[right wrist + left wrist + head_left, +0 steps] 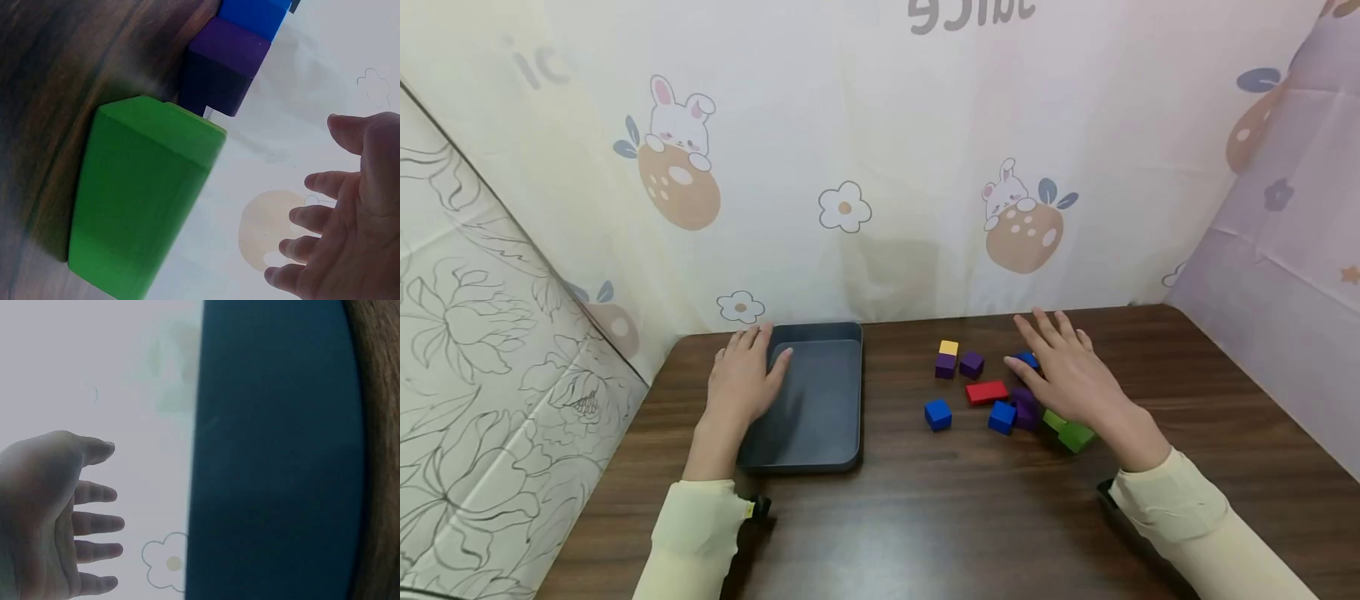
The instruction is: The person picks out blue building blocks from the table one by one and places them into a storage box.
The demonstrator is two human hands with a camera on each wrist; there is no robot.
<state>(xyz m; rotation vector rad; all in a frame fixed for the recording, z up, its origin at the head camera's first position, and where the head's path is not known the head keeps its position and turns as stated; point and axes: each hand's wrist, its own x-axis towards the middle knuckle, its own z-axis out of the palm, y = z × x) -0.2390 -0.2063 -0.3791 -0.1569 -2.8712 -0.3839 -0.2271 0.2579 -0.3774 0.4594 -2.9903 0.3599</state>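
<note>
Wooden table; left hand near tray; right hand above blocks

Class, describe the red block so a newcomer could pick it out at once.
On the wooden table, look right of the grey tray to the coloured blocks. Among them lies the oblong red block, the only red one in view.

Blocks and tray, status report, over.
Left hand empty, by tray. Right hand empty, near blocks. Blocks on table, right of tray. In head view, right hand partly hides a blue block.
</note>
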